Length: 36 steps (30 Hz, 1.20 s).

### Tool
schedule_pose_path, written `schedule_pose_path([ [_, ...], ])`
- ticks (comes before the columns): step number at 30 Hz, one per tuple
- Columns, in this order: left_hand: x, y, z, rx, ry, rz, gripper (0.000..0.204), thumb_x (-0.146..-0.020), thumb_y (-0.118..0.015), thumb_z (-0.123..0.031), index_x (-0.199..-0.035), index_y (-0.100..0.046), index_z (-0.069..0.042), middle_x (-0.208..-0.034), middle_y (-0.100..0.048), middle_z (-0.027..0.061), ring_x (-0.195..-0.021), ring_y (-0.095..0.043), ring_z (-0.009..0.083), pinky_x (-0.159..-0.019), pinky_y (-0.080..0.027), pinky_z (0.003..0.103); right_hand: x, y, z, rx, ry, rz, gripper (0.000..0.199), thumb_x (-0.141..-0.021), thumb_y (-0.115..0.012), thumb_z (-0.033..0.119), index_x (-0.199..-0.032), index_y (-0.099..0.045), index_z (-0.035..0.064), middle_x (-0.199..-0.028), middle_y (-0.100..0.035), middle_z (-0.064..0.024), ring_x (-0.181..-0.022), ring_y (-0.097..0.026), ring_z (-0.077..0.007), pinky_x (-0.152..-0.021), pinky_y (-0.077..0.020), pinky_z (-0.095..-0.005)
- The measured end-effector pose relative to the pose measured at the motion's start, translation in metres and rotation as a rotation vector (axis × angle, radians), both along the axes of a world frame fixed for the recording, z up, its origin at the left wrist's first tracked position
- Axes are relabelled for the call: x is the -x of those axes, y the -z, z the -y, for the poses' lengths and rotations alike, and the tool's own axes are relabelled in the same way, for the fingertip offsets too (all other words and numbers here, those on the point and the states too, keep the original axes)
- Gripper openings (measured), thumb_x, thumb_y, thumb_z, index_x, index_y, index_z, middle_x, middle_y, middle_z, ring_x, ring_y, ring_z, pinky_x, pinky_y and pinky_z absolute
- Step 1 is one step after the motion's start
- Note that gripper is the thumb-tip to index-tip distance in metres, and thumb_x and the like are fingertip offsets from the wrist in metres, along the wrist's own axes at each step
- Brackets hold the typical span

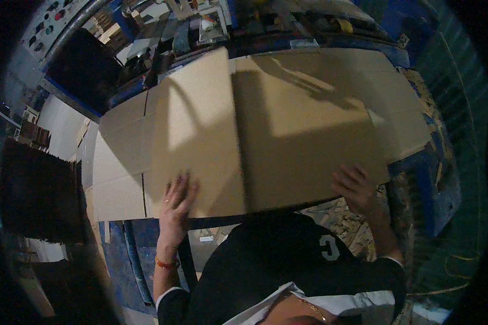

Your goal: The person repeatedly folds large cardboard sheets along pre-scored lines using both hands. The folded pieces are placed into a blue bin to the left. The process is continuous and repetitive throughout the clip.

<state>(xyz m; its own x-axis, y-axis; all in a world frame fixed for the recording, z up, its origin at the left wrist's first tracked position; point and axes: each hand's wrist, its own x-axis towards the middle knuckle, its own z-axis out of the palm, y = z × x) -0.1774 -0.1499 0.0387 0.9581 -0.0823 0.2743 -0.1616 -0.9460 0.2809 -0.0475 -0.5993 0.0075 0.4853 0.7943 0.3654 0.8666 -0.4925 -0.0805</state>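
Left hand point(178, 203) is open, fingers extended over the near edge of the upper cardboard sheet point(309, 157), toward its left end. Motion blur softens the fingertips; whether they press or only touch cannot be told. Right hand point(357, 189) is at the near edge of the same sheet, toward its right end, fingers over the top face. Its thumb is not discernible, so whether it grips the edge cannot be determined.

The sheet lies in front of both hands and extends away from the body. Its left portion forms a pale panel point(200, 135), bounded by a dark line; whether this is a fold or a separate piece is unclear. Part of the sheet is in shadow.

Beneath lies further flat cardboard point(122, 146), projecting at left and right, its middle covered. Machinery point(200, 32) beyond is dim and cut off by the upper border. Cardboard scraps point(358, 225) show below the right hand, partly hidden by the forearm. Dark lens corners obscure the outer surroundings.
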Motion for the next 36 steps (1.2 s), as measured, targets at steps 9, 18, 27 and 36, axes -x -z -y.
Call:
schedule_pose_path([
  [9,-0.03,-0.012,-0.002,-0.174,0.023,-0.048,0.053,-0.078,-0.053,-0.006,-0.13,-0.048,-0.015,-0.137,-0.04,0.0122,-0.129,-0.035,0.0303,-0.106,-0.025,0.047,-0.06,-0.023,-0.015,0.243,-0.11,0.109,0.053,-0.075,-0.064,0.041,-0.119,-0.054,0.0139,-0.134,-0.045,-0.0082,-0.126,-0.039,-0.0312,-0.103,-0.0298,-0.0479],
  [18,-0.077,-0.018,-0.042,-0.015,-0.064,0.057,0.062,-0.073,-0.057,-0.001,-0.132,-0.044,-0.012,-0.137,-0.04,0.0154,-0.128,-0.035,0.034,-0.107,-0.026,0.043,-0.126,-0.04,-0.047,0.324,-0.016,-0.009,0.081,-0.071,-0.051,0.067,-0.133,-0.039,0.0159,-0.142,-0.032,-0.0118,-0.13,-0.03,-0.0345,-0.103,-0.0236,-0.0528],
  [27,-0.182,0.011,-0.076,-0.037,-0.029,0.301,0.071,-0.069,-0.069,-0.002,-0.133,-0.041,-0.011,-0.133,-0.041,0.0175,-0.123,-0.04,0.0346,-0.098,-0.037,0.041,-0.24,-0.024,-0.081,0.264,0.16,-0.068,0.075,-0.073,-0.056,0.062,-0.131,-0.043,0.0156,-0.13,-0.047,-0.0115,-0.122,-0.042,-0.0292,-0.098,-0.0335,-0.0443],
  [36,-0.216,-0.003,-0.098,-0.148,-0.11,0.421,0.079,-0.068,-0.072,-0.009,-0.136,-0.031,-0.003,-0.13,-0.041,0.0216,-0.121,-0.037,0.0383,-0.1,-0.032,0.044,-0.209,-0.024,-0.085,-0.112,0.46,0.056,0.061,-0.081,-0.061,0.039,-0.133,-0.039,0.0164,-0.128,-0.045,-0.0199,-0.125,-0.038,-0.0293,-0.097,-0.0364,-0.0489],
])
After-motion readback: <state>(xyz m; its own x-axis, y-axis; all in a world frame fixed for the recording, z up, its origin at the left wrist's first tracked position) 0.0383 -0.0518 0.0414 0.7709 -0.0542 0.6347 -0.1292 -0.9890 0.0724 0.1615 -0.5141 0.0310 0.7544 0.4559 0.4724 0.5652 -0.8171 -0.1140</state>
